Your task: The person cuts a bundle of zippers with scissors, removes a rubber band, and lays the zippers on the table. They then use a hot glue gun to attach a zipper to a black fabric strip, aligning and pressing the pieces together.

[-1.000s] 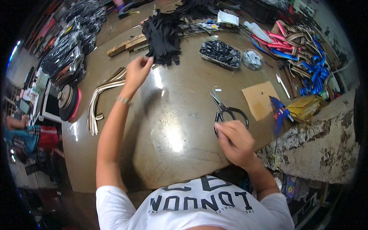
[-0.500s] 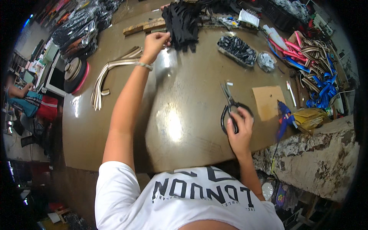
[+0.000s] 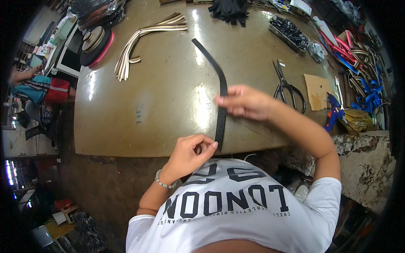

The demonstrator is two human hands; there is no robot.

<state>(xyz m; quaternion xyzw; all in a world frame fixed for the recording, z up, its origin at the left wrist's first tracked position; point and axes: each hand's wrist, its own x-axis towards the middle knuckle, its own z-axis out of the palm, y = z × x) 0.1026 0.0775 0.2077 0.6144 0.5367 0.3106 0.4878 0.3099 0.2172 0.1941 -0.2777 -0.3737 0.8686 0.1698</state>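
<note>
We have one black strip (image 3: 221, 122) in our hands, and we seem to be near the start with it. It is over the near part of the brown surface (image 3: 164, 105), right in front of our shirt, and it bends as it reaches away from us.

Our left hand (image 3: 190, 154) pinches the near end between the thumb and a finger. Our right hand (image 3: 247, 102) is at the middle of the strip, with its thumb across it. That hand is blurry, so we cannot tell if its fingers pinch the strip tight or only slide on it.

What looks done is that this strip is out on its own, well apart from the black pile (image 3: 230, 10) at the far side. We see nothing joined to it, and it is not folded over. The pile looks like lots more to get through.

The scissors (image 3: 284, 81) lie to our right with no hand on them. The tub of small black bits (image 3: 289, 31) is full. The striped strips (image 3: 126, 50) lie in a bunch on the left, and we are not touching them.
</note>
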